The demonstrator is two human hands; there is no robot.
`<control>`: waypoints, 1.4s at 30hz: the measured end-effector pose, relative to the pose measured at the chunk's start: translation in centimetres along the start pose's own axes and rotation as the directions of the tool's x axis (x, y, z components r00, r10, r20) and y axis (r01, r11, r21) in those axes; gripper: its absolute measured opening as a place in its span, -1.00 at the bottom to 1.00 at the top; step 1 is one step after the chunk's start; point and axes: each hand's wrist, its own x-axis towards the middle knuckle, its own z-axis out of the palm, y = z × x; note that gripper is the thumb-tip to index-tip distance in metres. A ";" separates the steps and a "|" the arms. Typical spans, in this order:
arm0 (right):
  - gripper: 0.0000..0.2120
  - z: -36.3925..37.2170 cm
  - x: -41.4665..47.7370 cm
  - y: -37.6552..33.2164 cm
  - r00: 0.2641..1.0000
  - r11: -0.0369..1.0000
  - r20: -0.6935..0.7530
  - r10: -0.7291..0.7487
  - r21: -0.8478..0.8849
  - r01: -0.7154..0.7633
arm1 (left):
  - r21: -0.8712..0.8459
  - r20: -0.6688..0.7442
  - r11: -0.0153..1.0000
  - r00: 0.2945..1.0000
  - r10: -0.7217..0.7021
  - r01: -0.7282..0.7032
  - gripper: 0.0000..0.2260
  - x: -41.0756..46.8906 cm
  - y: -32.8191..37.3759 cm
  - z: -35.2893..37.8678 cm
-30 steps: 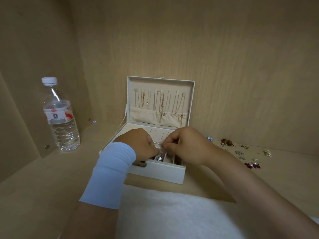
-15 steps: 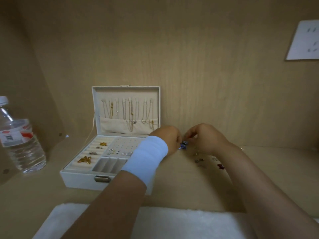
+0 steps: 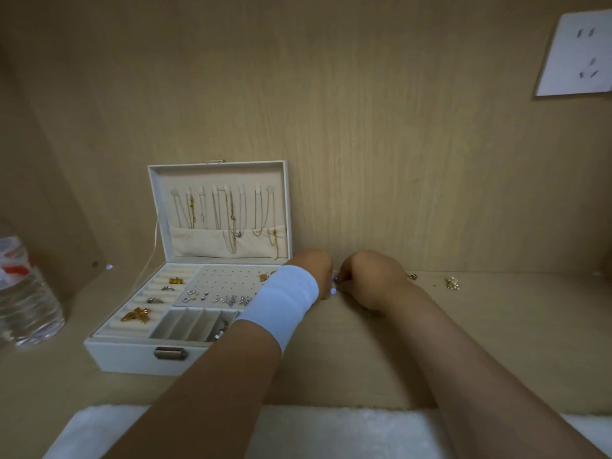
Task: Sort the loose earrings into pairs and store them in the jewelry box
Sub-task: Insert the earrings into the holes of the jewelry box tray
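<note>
The white jewelry box (image 3: 132, 354) stands open at the left, necklaces hanging in its lid, several small earrings pinned on its perforated panel (image 3: 225, 283) and rings in the roll slots. Both hands meet on the shelf just right of the box. My left hand (image 3: 314, 270), with a white wristband, and my right hand (image 3: 371, 279) pinch tiny blue earrings (image 3: 334, 283) between their fingertips. Loose earrings lie further right: a dark gold one (image 3: 411, 276) and a pearl cluster (image 3: 452, 283). Others are hidden under my right hand.
A clear water bottle (image 3: 23, 299) stands at the far left. A white fluffy cloth (image 3: 331, 432) runs along the near edge. The wooden back wall (image 3: 397, 160) rises right behind the hands, with a white socket plate (image 3: 579, 54) at upper right.
Both hands left the box's compartments and moved right onto the shelf, closing on the small blue earrings. The view has swung right, so the box and bottle sit further left.
</note>
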 end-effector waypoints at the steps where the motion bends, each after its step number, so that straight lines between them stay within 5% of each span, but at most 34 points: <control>1: -0.85 -0.1 -0.1 0.0 1.000 1.000 0.008 0.010 0.020 -0.010 | -0.002 -0.004 1.000 1.000 -0.005 0.005 -0.72 -0.1 -0.1 0.1; 6: -0.84 -0.9 -0.2 0.1 0.997 0.952 -0.045 0.056 0.305 -0.040 | -0.060 -0.026 0.998 1.000 -0.006 0.004 -0.73 -1.0 -0.5 -0.6; 12: -0.81 -2.7 -0.4 -1.7 0.996 0.788 -0.084 0.044 0.616 0.017 | -0.321 -0.295 0.941 0.955 0.004 -0.103 -0.82 -4.3 -3.1 -2.5; 14: -0.84 -3.6 -1.1 -3.0 0.999 0.675 -0.043 0.015 0.738 0.021 | -0.460 -0.355 0.878 0.934 -0.047 -0.131 -0.83 -5.9 -4.2 -3.2; 17: -0.88 -4.7 -2.3 -5.5 0.999 0.558 -0.013 -0.045 0.829 0.036 | -0.739 -0.338 0.652 0.930 -0.144 -0.168 -0.88 -8.6 -6.3 -4.3; 23: -0.89 -5.1 -4.5 -10.3 0.985 0.407 0.072 -0.154 0.914 -0.003 | -0.849 -0.323 0.493 0.924 -0.203 -0.189 -0.92 -14.4 -12.2 -4.6; 28: -0.92 -4.4 -5.7 -13.3 0.970 0.423 0.113 -0.215 0.906 -0.012 | -0.805 -0.242 0.587 0.951 -0.194 -0.086 -0.92 -17.6 -16.9 -2.8; 31: -0.93 -4.3 -5.6 -15.1 0.971 0.453 0.111 -0.210 0.891 -0.004 | -0.824 -0.234 0.560 0.952 -0.198 -0.087 -0.93 -18.0 -18.1 -1.5; 42: -0.94 -2.6 -4.2 -20.0 0.972 0.559 0.130 -0.194 0.829 0.000 | -0.643 -0.376 0.759 0.905 -0.200 -0.100 -0.94 -17.2 -20.0 -0.1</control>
